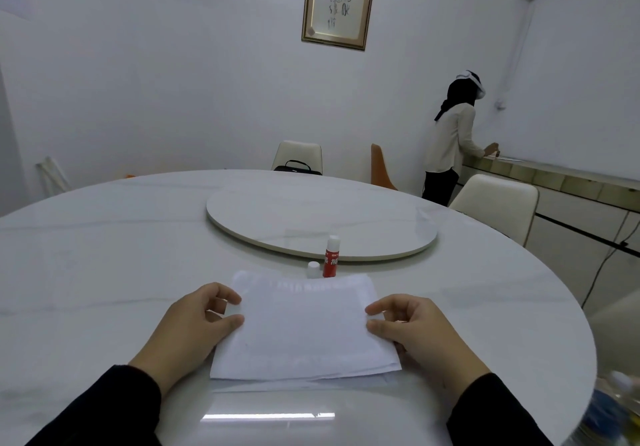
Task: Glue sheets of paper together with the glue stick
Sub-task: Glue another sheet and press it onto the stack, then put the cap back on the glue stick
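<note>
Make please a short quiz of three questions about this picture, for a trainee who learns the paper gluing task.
1. True or false: the glue stick lies flat on the paper.
2. Where is the white cap? A) on the glue stick B) on the table, left of the glue stick C) in the left hand
3. Which edges of the paper do the left hand and the right hand hold?

Key:
1. False; it stands upright on the table, beyond the paper.
2. B
3. The left hand holds the left edge, the right hand the right edge.
</note>
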A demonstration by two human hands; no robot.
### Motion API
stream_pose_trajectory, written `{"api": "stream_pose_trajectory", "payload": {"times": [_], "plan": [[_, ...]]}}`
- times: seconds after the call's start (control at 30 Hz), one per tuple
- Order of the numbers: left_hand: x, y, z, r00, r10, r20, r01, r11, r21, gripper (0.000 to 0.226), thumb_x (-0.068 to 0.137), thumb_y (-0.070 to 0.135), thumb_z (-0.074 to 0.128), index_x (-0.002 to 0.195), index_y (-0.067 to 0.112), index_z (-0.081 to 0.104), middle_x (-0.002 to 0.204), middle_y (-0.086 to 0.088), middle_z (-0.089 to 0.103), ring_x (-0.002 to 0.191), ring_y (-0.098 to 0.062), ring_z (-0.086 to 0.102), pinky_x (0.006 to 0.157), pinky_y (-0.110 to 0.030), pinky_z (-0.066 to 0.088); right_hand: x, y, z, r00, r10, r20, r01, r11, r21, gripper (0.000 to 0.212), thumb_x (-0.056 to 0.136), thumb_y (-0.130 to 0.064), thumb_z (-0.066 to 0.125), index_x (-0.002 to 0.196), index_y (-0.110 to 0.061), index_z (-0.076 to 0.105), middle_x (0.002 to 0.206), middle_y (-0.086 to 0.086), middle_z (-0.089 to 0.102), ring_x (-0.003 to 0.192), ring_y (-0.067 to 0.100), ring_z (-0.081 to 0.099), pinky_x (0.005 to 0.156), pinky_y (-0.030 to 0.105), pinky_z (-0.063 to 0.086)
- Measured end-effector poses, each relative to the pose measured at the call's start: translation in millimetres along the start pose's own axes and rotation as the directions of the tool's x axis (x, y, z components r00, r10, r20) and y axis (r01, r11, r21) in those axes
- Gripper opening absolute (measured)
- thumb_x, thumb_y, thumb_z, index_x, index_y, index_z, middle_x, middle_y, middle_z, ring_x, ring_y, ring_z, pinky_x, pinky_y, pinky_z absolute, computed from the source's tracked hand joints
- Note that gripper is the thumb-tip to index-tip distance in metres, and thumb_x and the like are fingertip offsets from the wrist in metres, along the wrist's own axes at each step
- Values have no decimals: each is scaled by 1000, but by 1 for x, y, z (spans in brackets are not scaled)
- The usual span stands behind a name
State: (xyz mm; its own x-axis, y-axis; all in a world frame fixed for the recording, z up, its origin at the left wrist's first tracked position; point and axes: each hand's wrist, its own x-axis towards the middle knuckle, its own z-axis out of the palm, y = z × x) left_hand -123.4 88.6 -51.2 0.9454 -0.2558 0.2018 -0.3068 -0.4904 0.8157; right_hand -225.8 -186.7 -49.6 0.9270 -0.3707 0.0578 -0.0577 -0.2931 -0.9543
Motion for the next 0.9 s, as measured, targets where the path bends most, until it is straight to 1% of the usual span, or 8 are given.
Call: {"api": "stream_pose_trajectory", "payload": {"times": [0.1, 0.2, 0.33, 0.43, 0.57, 0.63, 0.73, 0.9], "plan": [[0, -1, 1, 1000, 19, -13, -18, 999, 44, 13, 77, 17, 73, 82, 26, 64, 87, 1, 60, 72, -15, 60, 61, -17, 40, 0, 1, 0, 1000, -1, 3, 1, 998, -58, 11, 74, -7, 75, 83, -13, 73, 55, 0, 45, 40, 15, 40, 39, 23, 33], [0, -2, 1, 999, 43, -13, -42, 995, 88, 13, 77, 18, 74, 80, 26, 64, 86, 2, 60, 71, -15, 59, 60, -13, 39, 0, 1, -1, 1000, -6, 8, 7, 992, -125, 13, 73, -8, 76, 83, -15, 72, 53, -1, 46, 39, 14, 40, 37, 23, 34], [0, -3, 1, 998, 67, 10, -68, 988, 136, 14, 76, 17, 74, 80, 25, 64, 82, 2, 61, 69, -13, 58, 58, -7, 38, 0, 0, -1, 999, -6, 31, 13, 974, -227, 15, 71, -12, 78, 83, -19, 72, 51, -7, 47, 43, 11, 45, 44, 23, 38], [0, -5, 0, 996, 82, 40, -87, 984, 154, 16, 75, 15, 75, 79, 25, 64, 76, 3, 59, 64, -11, 56, 56, -8, 38, -1, 0, -1, 999, 4, 50, 9, 962, -273, 16, 70, -13, 79, 82, -20, 72, 53, -7, 49, 47, 12, 48, 51, 25, 42], [0, -8, -1, 991, 113, 74, -123, 981, 152, 17, 73, 11, 75, 77, 24, 64, 69, 3, 56, 58, -1, 52, 58, -5, 39, -1, 1, -1, 998, 17, 65, 2, 958, -286, 16, 69, -13, 78, 81, -20, 71, 54, -5, 49, 47, 17, 48, 49, 31, 42], [0, -9, -2, 989, 121, 88, -134, 978, 161, 18, 73, 11, 75, 76, 25, 64, 69, 4, 55, 58, 1, 51, 58, -5, 39, -1, 1, -1, 997, 24, 70, -3, 955, -297, 15, 70, -13, 77, 82, -20, 70, 56, -3, 49, 47, 16, 47, 46, 28, 41], [0, -10, -1, 986, 131, 102, -148, 970, 191, 17, 75, 14, 74, 77, 27, 64, 69, 4, 53, 58, -7, 50, 59, -6, 39, -1, 0, 0, 997, 27, 73, -2, 948, -320, 15, 71, -13, 77, 84, -19, 71, 61, -1, 48, 50, 15, 47, 42, 23, 41], [0, -10, 2, 977, 170, 129, -199, 945, 261, 17, 83, 18, 66, 82, 34, 63, 75, 7, 51, 66, -5, 48, 60, -8, 35, -1, 1, 3, 998, 21, 61, 3, 930, -367, 14, 73, -16, 76, 85, -20, 71, 63, -2, 46, 54, 13, 45, 43, 20, 40]]}}
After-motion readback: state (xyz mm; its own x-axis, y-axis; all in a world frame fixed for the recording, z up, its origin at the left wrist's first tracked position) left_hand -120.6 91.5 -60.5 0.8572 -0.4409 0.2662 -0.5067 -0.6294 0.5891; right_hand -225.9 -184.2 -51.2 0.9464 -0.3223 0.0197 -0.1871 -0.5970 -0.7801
